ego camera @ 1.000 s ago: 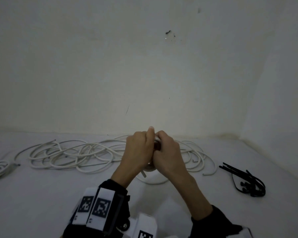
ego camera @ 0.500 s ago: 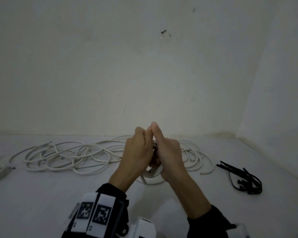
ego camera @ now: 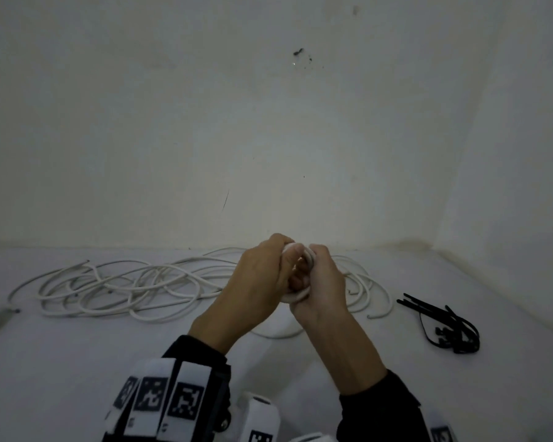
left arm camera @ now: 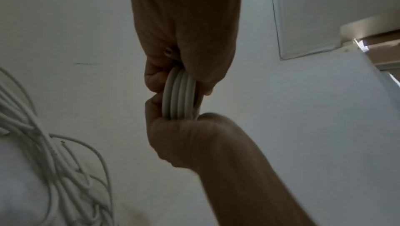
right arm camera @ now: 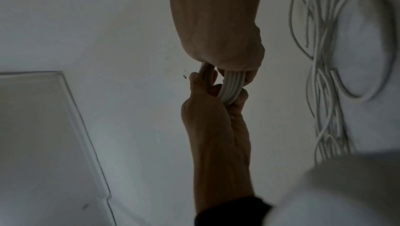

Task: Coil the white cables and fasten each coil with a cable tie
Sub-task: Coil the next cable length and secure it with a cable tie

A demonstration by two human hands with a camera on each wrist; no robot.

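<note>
Both hands are raised just above the white tabletop (ego camera: pixel 460 393), pressed close together around a small coil (ego camera: pixel 310 260) of white cable. The left hand (ego camera: pixel 259 282) has its fingers curled round one side of the coil, and the right hand (ego camera: pixel 323 288) grips the other side; in the wrist views several turns lie side by side between the two fists. Behind the hands a loose tangle of white cables (ego camera: pixel 125 285) sprawls across the tabletop near the wall. A bundle of black cable ties (ego camera: pixel 444 323) lies well apart to the right.
</note>
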